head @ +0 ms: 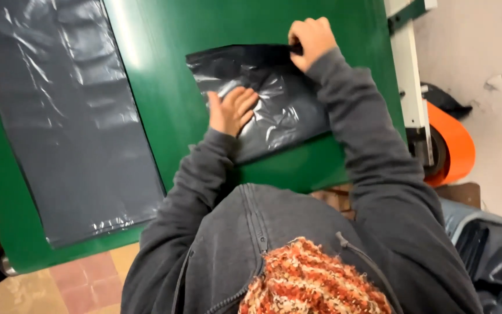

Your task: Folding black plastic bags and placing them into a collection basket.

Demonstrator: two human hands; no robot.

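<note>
Knit scarf (315,279), 2 hands, 2 dark plastic sheets, maybe bags

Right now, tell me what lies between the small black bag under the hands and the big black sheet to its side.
In the head view, only bare green table separates the small black bag from the big black sheet; nothing rests on that strip.
</note>
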